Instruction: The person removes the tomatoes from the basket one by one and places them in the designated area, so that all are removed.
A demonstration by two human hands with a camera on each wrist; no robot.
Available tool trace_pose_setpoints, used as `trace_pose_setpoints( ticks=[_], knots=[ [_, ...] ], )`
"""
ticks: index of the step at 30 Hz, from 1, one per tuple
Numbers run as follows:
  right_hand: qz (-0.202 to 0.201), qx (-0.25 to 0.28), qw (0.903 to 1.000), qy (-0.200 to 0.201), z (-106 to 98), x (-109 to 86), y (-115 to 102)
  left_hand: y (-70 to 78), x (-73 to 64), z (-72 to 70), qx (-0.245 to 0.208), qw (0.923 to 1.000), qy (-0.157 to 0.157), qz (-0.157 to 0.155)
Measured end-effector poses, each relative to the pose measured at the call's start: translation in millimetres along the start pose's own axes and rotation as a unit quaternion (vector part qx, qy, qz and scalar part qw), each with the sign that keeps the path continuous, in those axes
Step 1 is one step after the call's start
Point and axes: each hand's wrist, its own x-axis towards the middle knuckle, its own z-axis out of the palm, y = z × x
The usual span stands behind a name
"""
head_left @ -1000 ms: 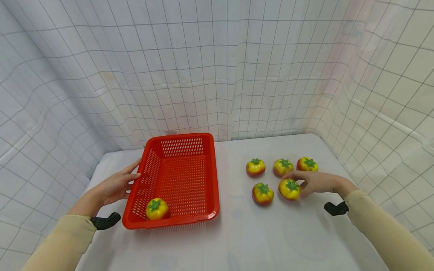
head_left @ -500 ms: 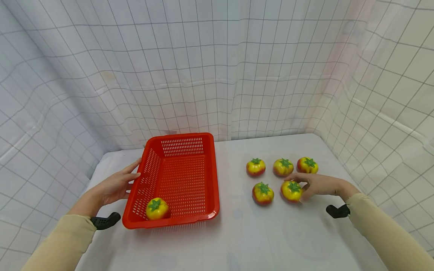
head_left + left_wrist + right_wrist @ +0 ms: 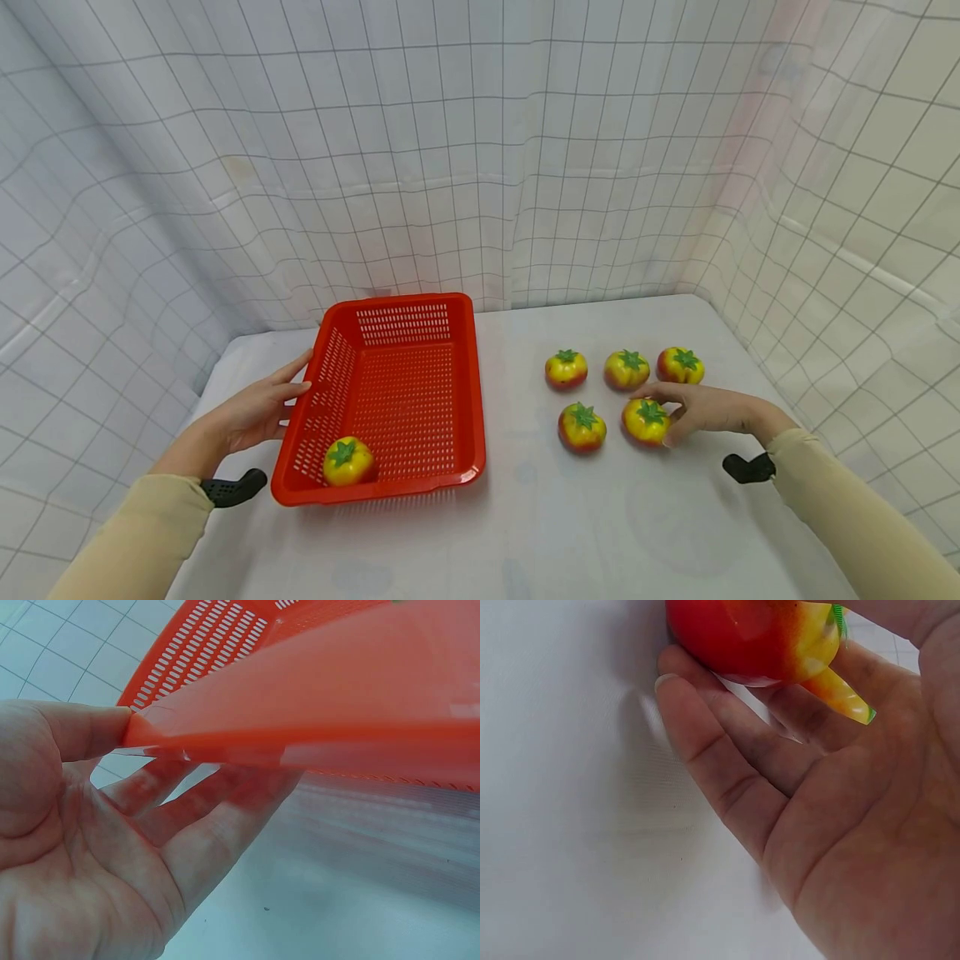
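My left hand (image 3: pixel 258 412) holds the long left side of a red plastic basket (image 3: pixel 480 400), thumb at the rim and fingers spread under it outside the wall, as the left wrist view shows. One yellow-and-red toy tomato (image 3: pixel 347 462) with a green leafy top lies in the basket's near left corner. On the right, my right hand (image 3: pixel 701 412) holds another toy tomato (image 3: pixel 645 422) low over the white table, thumb on the near side and fingers at the far side. The right wrist view shows this tomato's red underside (image 3: pixel 735 637) against the curled fingers.
Left of the held one lies a toy tomato (image 3: pixel 582 428). Behind stand three more in a row: a left tomato (image 3: pixel 566 371), a middle tomato (image 3: pixel 626 372) and a right tomato (image 3: pixel 680 367). White gridded curtains (image 3: pixel 487 167) enclose the table (image 3: pixel 540 533) at the back and sides.
My right hand and the tomato in it have shifted slightly right, away from the neighbouring tomato, mostly in the first half second. My left hand and the basket have stayed put.
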Motion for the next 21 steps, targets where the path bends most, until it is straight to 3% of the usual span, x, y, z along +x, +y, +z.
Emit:
trace_pose_setpoints(
  ticks=[21],
  knots=[
    [0.015, -0.002, 0.9999, 0.003, 0.2, -0.1, 2.7, -1.4, 1.4, -0.7, 0.001, 1.0, 0.005, -0.004]
  ],
)
